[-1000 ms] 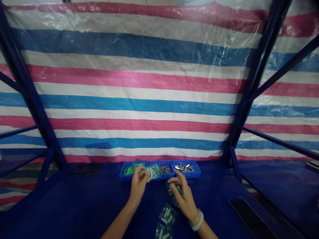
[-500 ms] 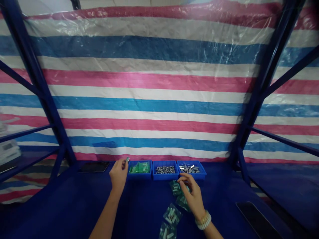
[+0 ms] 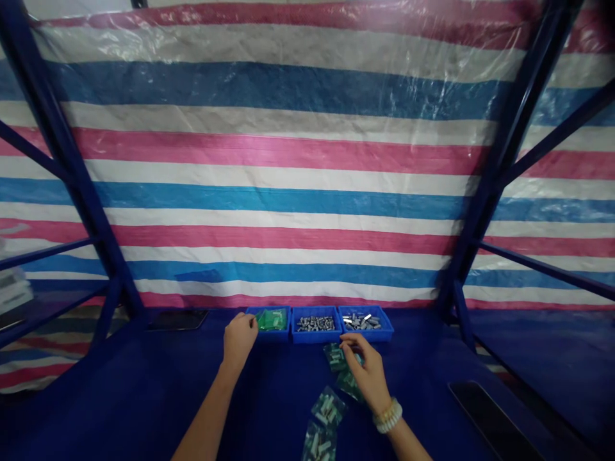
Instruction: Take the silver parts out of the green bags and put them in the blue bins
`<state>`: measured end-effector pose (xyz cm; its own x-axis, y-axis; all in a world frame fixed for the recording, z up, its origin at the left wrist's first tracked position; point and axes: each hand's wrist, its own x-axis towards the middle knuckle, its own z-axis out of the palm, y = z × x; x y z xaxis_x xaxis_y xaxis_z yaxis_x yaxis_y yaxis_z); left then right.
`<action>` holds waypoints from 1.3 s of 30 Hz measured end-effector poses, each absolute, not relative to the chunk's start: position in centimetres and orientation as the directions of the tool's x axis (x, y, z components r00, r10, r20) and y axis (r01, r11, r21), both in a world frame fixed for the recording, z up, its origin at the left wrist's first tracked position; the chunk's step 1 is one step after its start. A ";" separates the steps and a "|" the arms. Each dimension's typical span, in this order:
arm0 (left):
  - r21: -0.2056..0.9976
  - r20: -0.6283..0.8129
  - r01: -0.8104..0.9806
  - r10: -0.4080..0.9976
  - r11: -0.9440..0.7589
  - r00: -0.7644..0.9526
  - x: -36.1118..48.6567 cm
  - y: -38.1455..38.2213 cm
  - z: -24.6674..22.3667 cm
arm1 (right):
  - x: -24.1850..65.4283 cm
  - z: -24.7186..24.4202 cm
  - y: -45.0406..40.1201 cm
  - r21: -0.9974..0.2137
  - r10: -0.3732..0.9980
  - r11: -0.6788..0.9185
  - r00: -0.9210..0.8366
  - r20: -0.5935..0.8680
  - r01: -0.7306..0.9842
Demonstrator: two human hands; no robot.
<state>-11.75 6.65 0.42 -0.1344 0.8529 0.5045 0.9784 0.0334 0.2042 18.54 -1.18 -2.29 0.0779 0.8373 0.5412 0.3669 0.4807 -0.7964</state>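
The left hand (image 3: 240, 339) bunches its fingertips at the green bags (image 3: 275, 319), any hold unclear; the right hand (image 3: 369, 371) curls loosely over parts packets (image 3: 346, 384), hold also unclear.

The left hand (image 3: 239, 339) and the left forearm (image 3: 206, 410) are both bare. The right hand (image 3: 369, 371) is bare also. Around the right wrist (image 3: 381, 404) is worn a bracelet (image 3: 391, 419) of rounded whitish beads, together with some yellow-gold colour; its finer details are too small to tell.
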 end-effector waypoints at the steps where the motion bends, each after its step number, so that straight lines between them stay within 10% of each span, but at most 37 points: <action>1: 0.198 0.499 0.979 0.855 0.045 -0.140 -11.6 6.6 0.5 | 18.5 -2.4 -1.1 -0.753 0.833 0.486 0.027 0.553 0.445; 8: 0.212 0.643 0.977 0.751 0.017 -0.152 -9.4 5.2 0.7 | 18.2 -3.3 -1.1 -0.356 0.870 0.399 -0.227 0.437 0.845; 15: 0.321 0.712 0.796 0.685 -0.513 0.154 -3.2 2.3 -1.0 | 17.5 -4.2 -0.4 -0.234 0.842 0.434 -0.298 0.450 0.870; 21: 0.732 0.496 0.465 0.857 -0.498 0.137 -0.6 1.4 -2.3 | 17.8 -3.2 -0.4 -0.597 0.793 0.527 -0.097 0.601 0.605; 25: 0.963 0.230 0.108 0.962 -0.246 0.145 0.0 1.3 -2.3 | 17.9 -2.9 -0.2 -0.903 0.908 0.403 0.053 0.415 0.148; 33: 0.994 0.105 -0.048 0.987 -0.100 0.126 0.4 0.5 -1.7 | 17.2 -4.0 0.2 -0.959 0.985 0.148 -0.055 0.165 -0.243; 39: 0.867 0.435 0.144 0.866 -0.477 0.248 -0.2 0.1 -0.3 | 18.0 -2.2 -0.7 -0.869 0.871 0.492 -0.043 0.490 0.061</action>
